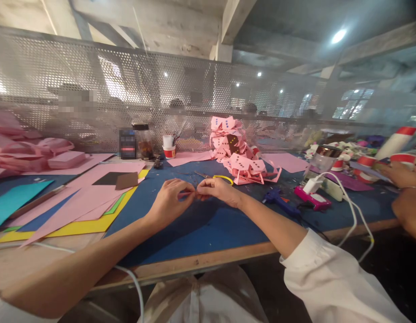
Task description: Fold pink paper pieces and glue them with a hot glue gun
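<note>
Above the blue table mat (194, 242), my left hand (170, 199) and my right hand (219, 190) meet at the fingertips, both pinched. A thin pink strip (183, 195), seemingly paper, shows in my left fingers. What my right fingertips grip is too small to make out. Just behind my right hand lie scissors with a yellow handle (224, 179). Farther back rises a stack of folded pink paper pieces (228, 139) with dark and blue dots. To the right of my right hand rests a blue glue gun (280, 199).
Coloured sheets (89, 202) lie at left, with pink paper pieces (22, 148) behind. A jar (145, 141) and a red-and-white cup (169, 150) stand by the mesh screen (194, 85). At right are a pink power strip (312, 198), a white cable (354, 215) and another person's hand (403, 175).
</note>
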Available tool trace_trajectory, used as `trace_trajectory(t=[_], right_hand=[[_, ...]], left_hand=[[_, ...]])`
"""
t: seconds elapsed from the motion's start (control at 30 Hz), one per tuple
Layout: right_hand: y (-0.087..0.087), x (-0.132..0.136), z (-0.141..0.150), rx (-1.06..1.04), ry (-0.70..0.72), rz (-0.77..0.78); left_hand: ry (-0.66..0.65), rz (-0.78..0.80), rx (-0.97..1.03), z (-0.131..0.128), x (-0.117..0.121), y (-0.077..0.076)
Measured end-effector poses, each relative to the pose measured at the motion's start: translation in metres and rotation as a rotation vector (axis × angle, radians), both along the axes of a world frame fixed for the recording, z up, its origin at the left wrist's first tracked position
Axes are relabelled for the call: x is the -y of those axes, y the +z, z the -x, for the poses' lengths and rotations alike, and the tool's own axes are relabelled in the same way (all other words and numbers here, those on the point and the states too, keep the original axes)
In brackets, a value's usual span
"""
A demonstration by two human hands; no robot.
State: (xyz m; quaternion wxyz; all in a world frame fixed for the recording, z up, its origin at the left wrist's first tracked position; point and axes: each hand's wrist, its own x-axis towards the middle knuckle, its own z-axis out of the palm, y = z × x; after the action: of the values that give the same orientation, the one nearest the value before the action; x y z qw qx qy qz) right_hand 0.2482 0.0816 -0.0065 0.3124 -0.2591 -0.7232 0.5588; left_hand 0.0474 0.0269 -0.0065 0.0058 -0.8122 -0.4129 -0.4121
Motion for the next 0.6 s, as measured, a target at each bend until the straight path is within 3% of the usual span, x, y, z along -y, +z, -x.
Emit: trace_trajectory(t=[0.3, 0.6], right_hand=[[-0.0006, 0.0018, 0.0015, 0.017, -0.004, -0.027], [-0.0033, 0.0018, 0.0023, 0.037, 0.062, 0.071]], left_hand=[[-0.044, 0.098, 0.058, -0.0003, -0.0004, -0.0002], [-0.064, 0.136, 0.093, -0.0019, 0.0027, 0.0006]])
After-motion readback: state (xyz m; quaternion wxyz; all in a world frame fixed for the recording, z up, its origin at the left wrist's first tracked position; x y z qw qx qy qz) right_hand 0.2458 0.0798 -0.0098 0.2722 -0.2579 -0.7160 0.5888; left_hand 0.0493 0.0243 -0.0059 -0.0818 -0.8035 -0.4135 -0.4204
